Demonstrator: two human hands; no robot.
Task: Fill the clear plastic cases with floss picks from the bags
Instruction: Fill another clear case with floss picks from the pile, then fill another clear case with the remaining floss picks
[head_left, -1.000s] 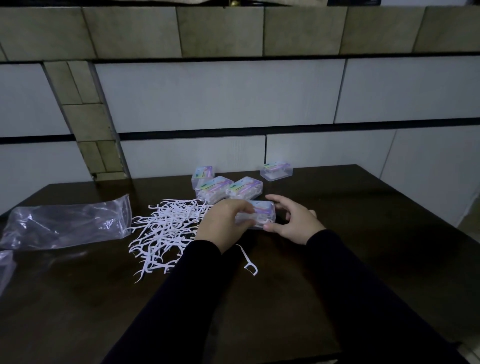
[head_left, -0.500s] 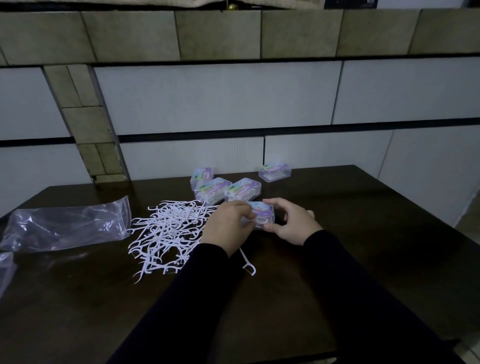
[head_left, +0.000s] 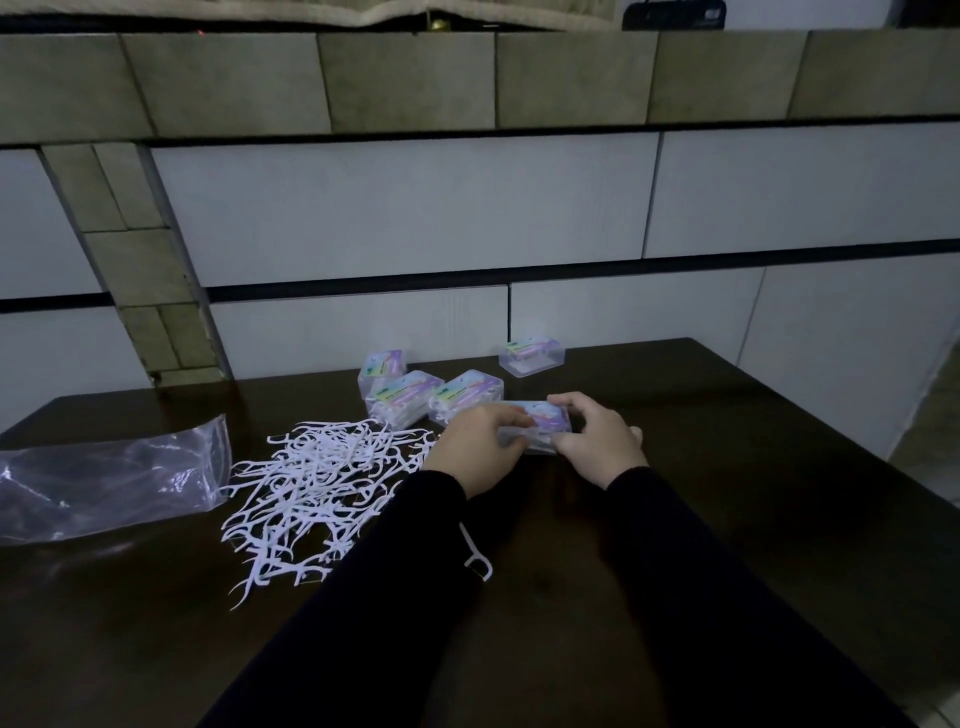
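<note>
A clear plastic case (head_left: 545, 422) with a pastel label lies on the dark table (head_left: 753, 519) between both hands. My left hand (head_left: 475, 447) grips its left end, fingers curled over the top. My right hand (head_left: 597, 441) holds its right end, thumb at the front edge. A heap of white floss picks (head_left: 317, 483) spreads to the left of my hands. One stray pick (head_left: 475, 556) lies beside my left sleeve. An emptied clear bag (head_left: 104, 478) rests at the far left.
Three labelled cases (head_left: 415, 397) cluster just behind my hands, and another clear case (head_left: 531, 356) stands alone further back right. A tiled wall rises behind the table. The table's right edge drops off to the floor.
Both hands have closed in tighter on the case, the right hand's fingers now curling over its top. The view has tilted slightly.
</note>
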